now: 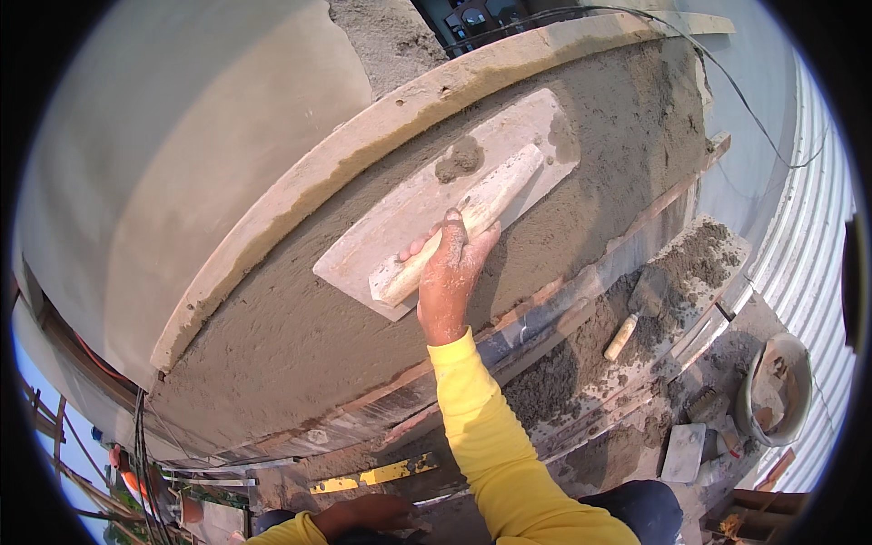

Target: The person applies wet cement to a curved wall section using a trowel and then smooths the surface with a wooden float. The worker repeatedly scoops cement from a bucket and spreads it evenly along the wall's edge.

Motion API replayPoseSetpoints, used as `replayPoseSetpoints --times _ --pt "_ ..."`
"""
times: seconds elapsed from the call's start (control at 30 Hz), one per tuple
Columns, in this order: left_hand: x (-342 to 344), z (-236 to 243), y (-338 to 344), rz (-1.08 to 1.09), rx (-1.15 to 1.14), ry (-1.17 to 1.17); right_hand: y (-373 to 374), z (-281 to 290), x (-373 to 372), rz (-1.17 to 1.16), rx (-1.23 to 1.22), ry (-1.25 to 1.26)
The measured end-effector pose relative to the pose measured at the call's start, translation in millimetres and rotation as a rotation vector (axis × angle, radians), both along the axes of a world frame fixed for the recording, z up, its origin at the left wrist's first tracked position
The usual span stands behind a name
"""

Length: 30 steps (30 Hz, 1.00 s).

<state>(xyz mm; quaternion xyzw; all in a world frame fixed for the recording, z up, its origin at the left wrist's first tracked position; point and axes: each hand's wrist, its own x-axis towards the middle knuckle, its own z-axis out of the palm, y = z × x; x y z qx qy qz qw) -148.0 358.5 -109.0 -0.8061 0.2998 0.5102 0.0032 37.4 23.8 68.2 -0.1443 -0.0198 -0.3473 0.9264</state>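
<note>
And here's the right hand, wrapped firmly around the handle of a big float, thumb laid along the wood, the plate flat against a broad face of wet mortar. A dark dab sits on the float's back, above the handle. Over the top runs a pale curved ledge, mortar smeared along its lower side. Down at the lower edge, the left hand is in shadow, well apart from the float; how its fingers stand, I can't tell. Just above it lies a yellow level. Over to the right, a wooden-handled trowel rests on heaped mortar, with a bucket farther right, near the corrugated sheet.
</note>
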Motion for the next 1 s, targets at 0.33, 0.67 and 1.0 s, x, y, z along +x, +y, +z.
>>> replayPoseSetpoints --times 0.33,0.67,1.0 --pt "-12 -9 48 0.06 0.012 -0.009 -85 -27 13 -0.187 -0.204 0.364" --pt "34 72 -28 -0.144 -0.355 -0.345 -91 -192 32 -0.203 0.03 0.532" --pt "31 20 21 -0.179 -0.028 -0.201 -14 -105 27 -0.35 -0.508 0.488"
